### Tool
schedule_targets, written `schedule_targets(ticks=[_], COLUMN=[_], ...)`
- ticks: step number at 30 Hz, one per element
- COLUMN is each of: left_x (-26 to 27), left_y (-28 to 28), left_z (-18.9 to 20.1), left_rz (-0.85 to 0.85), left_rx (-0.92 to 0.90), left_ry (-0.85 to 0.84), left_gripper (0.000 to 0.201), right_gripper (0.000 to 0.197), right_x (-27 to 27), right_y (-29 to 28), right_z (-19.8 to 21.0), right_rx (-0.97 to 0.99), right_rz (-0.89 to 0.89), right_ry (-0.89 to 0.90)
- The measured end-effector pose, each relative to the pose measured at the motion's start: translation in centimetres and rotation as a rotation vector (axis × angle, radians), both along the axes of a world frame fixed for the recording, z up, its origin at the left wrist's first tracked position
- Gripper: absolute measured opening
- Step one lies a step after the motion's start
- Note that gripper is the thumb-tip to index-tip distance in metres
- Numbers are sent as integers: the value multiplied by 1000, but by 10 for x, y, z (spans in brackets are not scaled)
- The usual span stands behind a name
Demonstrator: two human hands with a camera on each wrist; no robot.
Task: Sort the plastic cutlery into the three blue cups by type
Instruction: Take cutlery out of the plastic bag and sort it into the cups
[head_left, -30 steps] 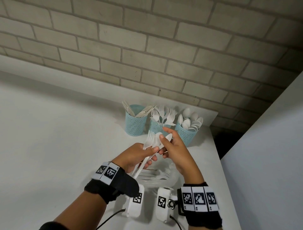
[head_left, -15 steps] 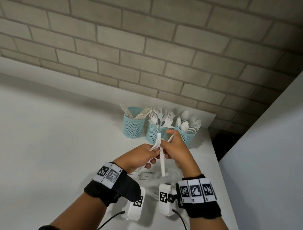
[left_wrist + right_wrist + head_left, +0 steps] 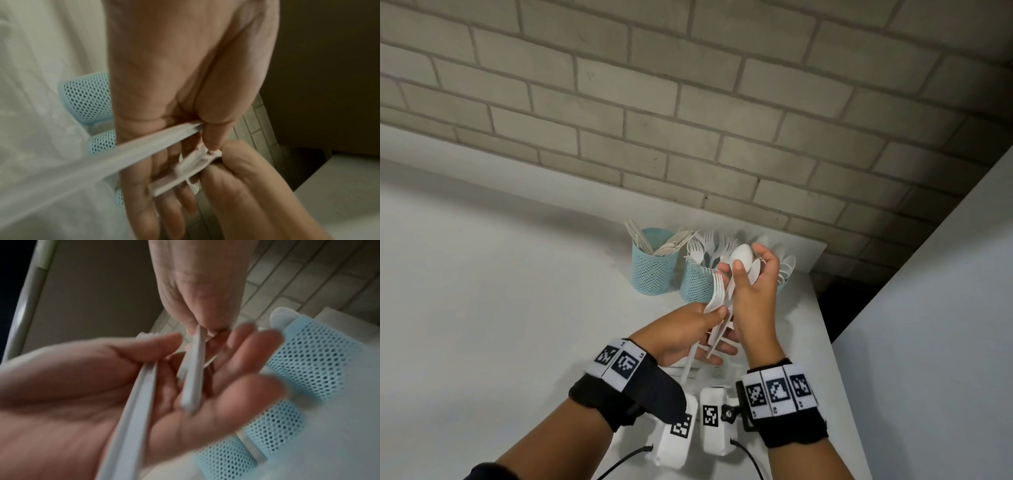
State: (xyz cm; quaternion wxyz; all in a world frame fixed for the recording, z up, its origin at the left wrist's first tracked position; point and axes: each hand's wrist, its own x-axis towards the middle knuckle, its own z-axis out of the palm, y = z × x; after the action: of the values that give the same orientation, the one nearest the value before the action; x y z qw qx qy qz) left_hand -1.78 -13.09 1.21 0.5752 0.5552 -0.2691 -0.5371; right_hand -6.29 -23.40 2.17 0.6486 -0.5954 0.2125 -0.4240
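Note:
In the head view my left hand (image 3: 717, 329) grips a bundle of white plastic forks (image 3: 717, 287), tines up. Just above it, my right hand (image 3: 743, 270) pinches white spoons (image 3: 741, 255), bowls up, in front of the cups. The left blue mesh cup (image 3: 654, 270) holds knives. The middle cup (image 3: 697, 284) holds forks. My right hand largely hides the right cup (image 3: 786, 274), which holds spoons. The left wrist view shows my thumb pressing a fork handle (image 3: 144, 146) onto the palm. The right wrist view is blurred, with fingertips pinching a white handle (image 3: 193, 378).
More loose white cutlery (image 3: 698, 371) lies on the white table (image 3: 517, 308) under my hands. A brick wall (image 3: 688, 120) stands behind the cups. The table's right edge (image 3: 825, 325) runs close to the right cup, with a dark gap beyond it.
My right hand has risen from the left hand's bundle toward the cups, now with spoon bowls showing above its fingers. The left hand has stayed low, still gripping forks.

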Motion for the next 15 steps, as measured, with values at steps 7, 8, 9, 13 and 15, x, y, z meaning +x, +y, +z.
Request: schedule_targets(ticks=[7,8,9,13,15], left_x=[7,9,9,9,13], left_y=[0,0,-1,-4,-4], left_z=[-3,-3,-3,-1,2], left_rz=[67,69,64,107,177], left_rx=[-6,6,19,31,33], left_ry=[10,-32,-79,-145,-128], left_gripper=[23,24,25,28,29], right_gripper=[63,58,50,5,15], right_x=[-4,-3,-2,5,1], right_y=[0,-1,-2,-23,-40], right_z=[3,5,8,21,40], right_rx=[170,271,341,418,375], right_rz=[115,130,134,39,-103], right_ry=[-58,-73,-73,-125,-241])
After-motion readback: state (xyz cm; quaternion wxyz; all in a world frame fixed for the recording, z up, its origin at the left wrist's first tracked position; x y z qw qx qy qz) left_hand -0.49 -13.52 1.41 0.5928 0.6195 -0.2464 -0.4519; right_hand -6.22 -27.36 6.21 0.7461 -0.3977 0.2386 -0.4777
